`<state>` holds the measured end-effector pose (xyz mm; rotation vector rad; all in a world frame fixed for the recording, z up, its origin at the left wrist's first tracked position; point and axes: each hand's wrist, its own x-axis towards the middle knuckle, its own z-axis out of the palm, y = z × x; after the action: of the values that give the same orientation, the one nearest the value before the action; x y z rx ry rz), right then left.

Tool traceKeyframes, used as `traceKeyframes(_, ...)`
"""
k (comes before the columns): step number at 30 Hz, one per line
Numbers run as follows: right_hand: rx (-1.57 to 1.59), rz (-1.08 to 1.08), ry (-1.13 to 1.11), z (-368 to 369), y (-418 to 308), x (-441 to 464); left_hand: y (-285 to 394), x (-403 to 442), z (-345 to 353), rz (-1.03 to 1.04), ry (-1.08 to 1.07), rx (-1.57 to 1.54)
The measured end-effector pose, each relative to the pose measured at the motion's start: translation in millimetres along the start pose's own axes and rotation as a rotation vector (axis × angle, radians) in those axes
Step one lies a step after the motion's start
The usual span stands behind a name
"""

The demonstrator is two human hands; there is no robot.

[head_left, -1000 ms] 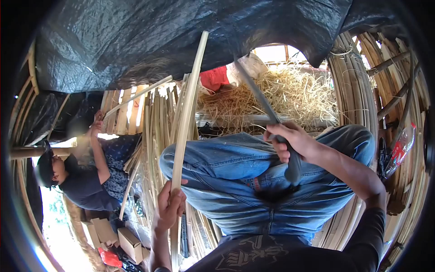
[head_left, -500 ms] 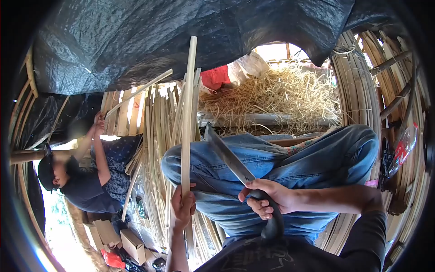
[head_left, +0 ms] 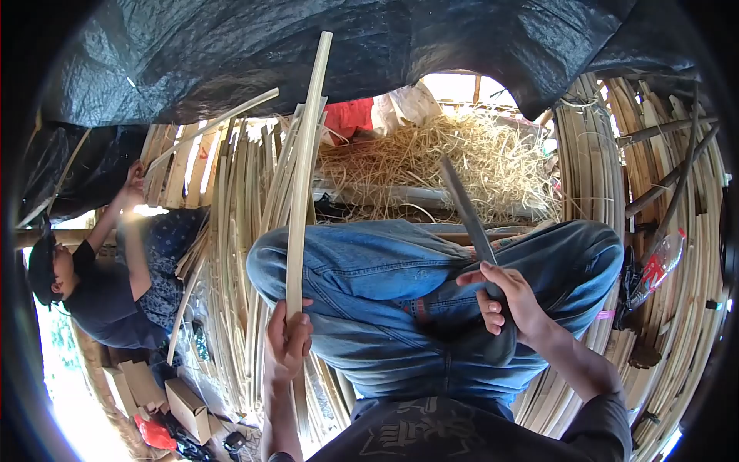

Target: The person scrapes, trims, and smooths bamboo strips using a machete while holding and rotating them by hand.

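Left grip (head_left: 288, 339) holds a long pale strip (head_left: 302, 192), right grip (head_left: 514, 306) a dark knife (head_left: 469, 219) over blue jeans (head_left: 362, 269).

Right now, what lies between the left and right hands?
In the head view, only blue jeans show between the left hand on the pale strip and the right hand with the knife.

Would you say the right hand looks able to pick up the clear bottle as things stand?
Probably not: the right hand holds the knife, and the bottle lies out to the side, past the right knee. Setting the knife down first would likely free it.
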<state>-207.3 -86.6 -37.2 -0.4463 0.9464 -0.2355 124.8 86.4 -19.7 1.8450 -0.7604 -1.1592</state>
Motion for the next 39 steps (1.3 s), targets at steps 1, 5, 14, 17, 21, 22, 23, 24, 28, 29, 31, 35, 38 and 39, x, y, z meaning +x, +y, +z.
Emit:
traceKeyframes(1, -0.097, -0.063, -0.087, 2.8, -10.1, -2.9, 1.4, -1.6, 2.5, 0.006, -0.003, -0.006)
traceKeyframes(5, -0.538, -0.523, -0.071, 21.3, -27.2, -15.7, 8.7, -10.8, 12.6, 0.037, -0.113, -0.104)
traceKeyframes(14, -0.670, -0.599, 0.241, 9.7, 12.3, 1.8, 3.8, -9.0, 59.4, 0.088, -0.155, -0.289)
traceKeyframes(17, -0.904, -0.852, 0.318, 16.0, -1.2, 3.4, 9.0, -17.7, 73.2, 0.076, -0.301, -0.303)
traceKeyframes(21, -1.017, -1.056, 0.185, 20.1, -22.5, -1.1, 18.5, -27.2, 95.5, 0.074, -0.459, -0.270)
traceKeyframes(22, -1.057, -1.080, 0.122, 14.2, -18.9, 5.1, 24.1, -25.6, 99.1, 0.145, -0.481, -0.201)
traceKeyframes(23, -1.048, -1.083, 0.129, 17.0, -14.5, 4.0, 31.0, -24.9, 104.1, 0.144, -0.487, -0.192)
traceKeyframes(24, -1.151, -1.132, 0.142, 24.7, -9.4, 1.4, 38.5, -24.0, 109.8, 0.177, -0.460, -0.120)
traceKeyframes(28, -1.532, -1.302, 0.211, 30.7, 5.3, 0.2, 34.6, -16.5, 119.8, 0.285, -0.412, -0.038)
traceKeyframes(29, -1.584, -1.350, 0.247, 29.6, 5.0, -0.4, 27.9, -14.8, 122.3, 0.365, -0.386, -0.048)
traceKeyframes(31, -1.619, -1.407, 0.360, 26.5, -6.5, -1.9, 38.6, -13.3, 125.4, 0.423, -0.358, 0.007)
traceKeyframes(35, -1.638, -1.393, 0.664, 14.7, -22.7, 4.0, 52.1, -17.7, 122.3, 0.253, -0.343, -0.020)
traceKeyframes(38, -1.735, -1.369, 0.503, 18.5, -12.3, -4.1, 47.3, -15.1, 125.5, 0.307, -0.323, 0.014)
traceKeyframes(39, -1.686, -1.453, 0.422, 20.3, -7.7, -0.3, 46.3, -15.8, 128.8, 0.349, -0.310, 0.029)
